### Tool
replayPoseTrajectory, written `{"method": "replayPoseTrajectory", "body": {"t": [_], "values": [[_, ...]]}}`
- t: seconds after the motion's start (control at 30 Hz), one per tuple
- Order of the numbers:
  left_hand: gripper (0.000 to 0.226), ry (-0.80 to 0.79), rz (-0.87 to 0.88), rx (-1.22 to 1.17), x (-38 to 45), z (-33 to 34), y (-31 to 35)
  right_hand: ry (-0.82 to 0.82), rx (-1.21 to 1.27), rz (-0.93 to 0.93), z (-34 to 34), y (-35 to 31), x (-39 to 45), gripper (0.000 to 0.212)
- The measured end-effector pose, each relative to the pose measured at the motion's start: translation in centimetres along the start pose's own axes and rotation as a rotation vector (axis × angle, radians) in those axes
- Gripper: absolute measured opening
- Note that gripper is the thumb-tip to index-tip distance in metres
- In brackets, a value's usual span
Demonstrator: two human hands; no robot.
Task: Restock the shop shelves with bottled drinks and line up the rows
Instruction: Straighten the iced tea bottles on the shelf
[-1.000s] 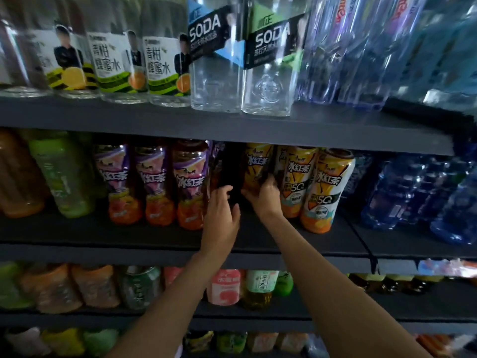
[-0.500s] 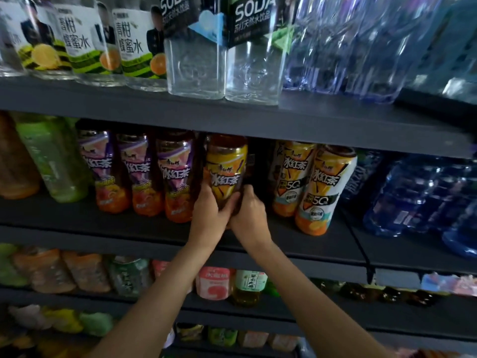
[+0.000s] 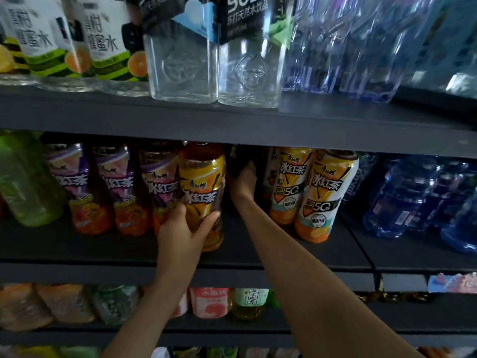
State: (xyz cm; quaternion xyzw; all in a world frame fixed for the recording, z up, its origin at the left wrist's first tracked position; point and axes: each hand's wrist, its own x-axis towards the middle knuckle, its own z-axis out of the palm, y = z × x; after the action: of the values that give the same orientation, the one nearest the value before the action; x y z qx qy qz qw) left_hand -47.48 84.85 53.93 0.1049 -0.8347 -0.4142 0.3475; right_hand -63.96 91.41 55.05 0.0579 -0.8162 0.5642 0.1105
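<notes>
My left hand [image 3: 184, 229] grips the lower part of a yellow-labelled iced tea bottle [image 3: 202, 188] standing upright at the front of the middle shelf [image 3: 77, 250], beside three purple-labelled tea bottles [image 3: 114, 187]. My right hand [image 3: 244, 180] reaches deep into the dark gap right of that bottle, fingers curled on something dark that I cannot make out. Two more yellow tea bottles [image 3: 322, 195] stand right of the gap.
The upper shelf [image 3: 232, 125] carries clear soda bottles [image 3: 214, 65], honey-water bottles [image 3: 77, 47] and blue water bottles. More blue water bottles [image 3: 402, 197] stand at the middle shelf's right, a green bottle [image 3: 23, 182] at its left. Assorted drinks fill the lower shelf [image 3: 219, 329].
The yellow bottle came forward out of the gap to the shelf front, first in both hands. My right hand let go and reached back into the gap; my left keeps the bottle.
</notes>
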Motion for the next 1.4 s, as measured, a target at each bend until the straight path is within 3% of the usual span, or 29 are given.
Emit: {"method": "replayPoseTrajectory", "body": {"t": [0.1, 0.2, 0.33, 0.4, 0.5, 0.6, 0.73, 0.93, 1.03, 1.23, 1.4], "values": [[0.034, -0.033, 0.025, -0.046, 0.0, -0.2, -0.3, 0.056, -0.040, 0.176, 1.4, 0.4, 2.1, 0.034], [0.034, -0.036, 0.056, -0.059, 0.0, -0.3, -0.5, 0.114, -0.224, 0.158, 1.9, 0.4, 2.6, 0.033], [0.035, -0.050, 0.068, -0.069, 0.0, -0.2, -0.6, 0.142, -0.295, 0.151, 0.4, 1.0, 1.1, 0.031], [0.035, -0.053, 0.093, -0.055, -0.1, -0.3, -0.6, 0.086, -0.308, 0.132, 0.0, 1.6, 0.5, 0.040], [0.036, -0.057, 0.086, -0.050, 0.1, -0.4, -0.7, -0.030, -0.085, 0.139, 1.0, 1.0, 0.5, 0.060], [0.033, -0.062, 0.085, -0.044, 0.3, -0.3, -0.9, -0.033, 0.043, 0.154, 2.2, 0.3, 1.7, 0.046], [0.033, -0.061, 0.079, -0.043, 0.1, -0.2, -1.1, 0.020, -0.046, 0.144, 2.3, 0.8, 2.6, 0.047], [0.051, -0.045, 0.097, -0.009, 0.0, -0.1, -1.0, -0.157, -0.038, 0.069, -0.6, 1.3, -1.0, 0.061], [0.048, -0.031, 0.101, 0.006, 0.0, -0.2, -0.8, -0.237, -0.041, 0.004, -2.3, 2.4, -2.6, 0.069], [0.033, -0.033, 0.076, 0.047, -0.1, -0.4, -0.2, -0.336, 0.062, 0.004, -5.0, 3.7, -3.8, 0.050], [0.045, -0.257, -0.026, 0.208, 0.4, -1.3, -0.5, -0.347, 0.065, 0.019, -5.0, 3.2, -3.7, 0.049]]}}
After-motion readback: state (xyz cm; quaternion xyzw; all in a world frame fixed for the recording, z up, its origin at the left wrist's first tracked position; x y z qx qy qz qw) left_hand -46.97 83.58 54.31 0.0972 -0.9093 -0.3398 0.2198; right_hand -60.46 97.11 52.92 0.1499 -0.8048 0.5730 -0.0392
